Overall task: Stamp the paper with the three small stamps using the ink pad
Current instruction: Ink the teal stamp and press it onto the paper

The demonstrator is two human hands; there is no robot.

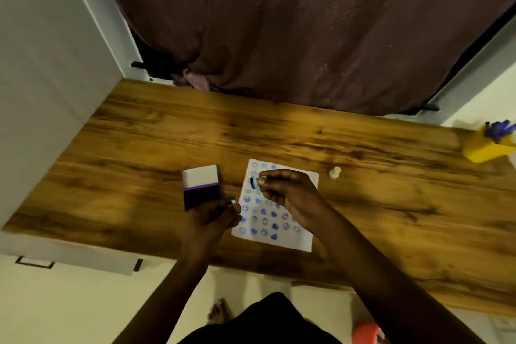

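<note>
Btwn hands (290, 195): stamped paper (296, 232).

A white paper (279, 209) lies flat on the wooden desk, covered in rows of small round blue and purple prints. Left of it, just apart, sits the open ink pad (201, 186), white lid raised behind its dark purple pad. A cream stamp (334, 172) stands right of the paper. A teal stamp (254, 182) is pinched above the sheet; another teal stamp (233, 201) shows beside the pad.

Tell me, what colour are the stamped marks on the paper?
Blue to purple marks on the paper, clearest in the head view.
</note>
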